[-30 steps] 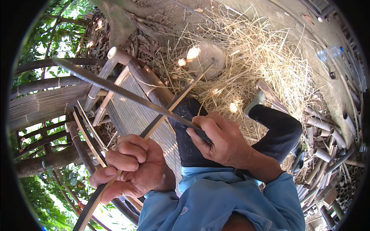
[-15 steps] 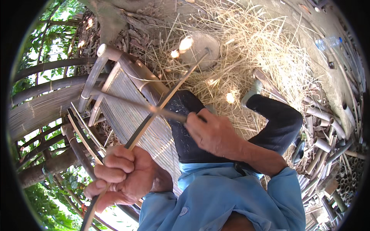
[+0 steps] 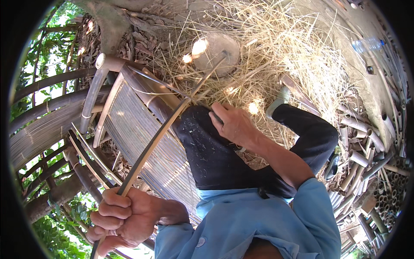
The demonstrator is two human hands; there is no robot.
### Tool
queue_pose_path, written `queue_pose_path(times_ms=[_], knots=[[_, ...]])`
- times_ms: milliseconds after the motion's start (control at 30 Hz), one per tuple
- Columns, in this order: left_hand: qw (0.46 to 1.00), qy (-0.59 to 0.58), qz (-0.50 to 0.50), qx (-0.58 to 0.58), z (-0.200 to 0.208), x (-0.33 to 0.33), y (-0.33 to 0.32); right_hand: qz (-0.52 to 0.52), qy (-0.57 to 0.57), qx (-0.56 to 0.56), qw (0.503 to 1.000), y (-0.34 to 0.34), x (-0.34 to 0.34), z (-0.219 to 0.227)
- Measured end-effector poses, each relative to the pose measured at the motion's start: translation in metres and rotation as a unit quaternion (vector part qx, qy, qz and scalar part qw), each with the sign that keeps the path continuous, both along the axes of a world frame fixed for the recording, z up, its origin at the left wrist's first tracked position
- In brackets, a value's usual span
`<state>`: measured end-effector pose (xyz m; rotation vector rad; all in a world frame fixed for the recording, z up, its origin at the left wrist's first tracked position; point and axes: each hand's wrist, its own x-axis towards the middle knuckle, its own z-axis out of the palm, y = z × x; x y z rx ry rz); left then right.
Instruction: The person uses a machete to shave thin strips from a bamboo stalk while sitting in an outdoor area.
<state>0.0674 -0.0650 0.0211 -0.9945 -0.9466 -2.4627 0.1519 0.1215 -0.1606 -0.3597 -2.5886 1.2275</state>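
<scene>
My left hand (image 3: 125, 213), at the lower left, is closed round a long bamboo strip (image 3: 151, 146), dark on one face and pale on the other. The strip slants up and away, its far end against a round wooden block (image 3: 215, 45) on the ground. My right hand (image 3: 235, 123) is closed on the handle of a long thin-bladed knife (image 3: 159, 81), beyond my knee. The blade points to the far left and crosses the strip, touching or nearly touching it, between my left hand and the block. Most of the handle is hidden by my fingers.
I sit on a slatted bamboo bench (image 3: 172, 166) with a thick pole frame. More split strips (image 3: 88, 157) lean beside my left hand. Straw-like shavings (image 3: 297, 52) cover the ground around the block. Cut bamboo pieces (image 3: 358, 159) and a plastic bottle (image 3: 368, 45) lie at the right.
My right hand has moved the knife away from me along the strip, toward the block. My left hand has shifted slightly lower and left, still gripping the strip.
</scene>
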Motion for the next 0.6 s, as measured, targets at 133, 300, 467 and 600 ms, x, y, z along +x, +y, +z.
queue_pose_path(times_ms=[133,300,467,600], knots=[[0.999,0.014,0.020,-0.022,-0.002,-0.001,-0.008,0.016,0.037,0.017,0.999,-0.012,0.004,-0.001],[0.999,0.020,0.010,-0.026,-0.005,-0.012,-0.007,-0.009,-0.087,0.002,0.996,0.032,-0.008,-0.047],[1.000,0.003,0.022,0.003,0.002,-0.019,-0.014,0.003,-0.115,-0.004,0.993,0.043,-0.006,-0.094],[0.999,-0.015,0.027,0.009,0.003,-0.033,-0.023,-0.045,-0.030,0.122,0.991,0.065,-0.010,-0.169]])
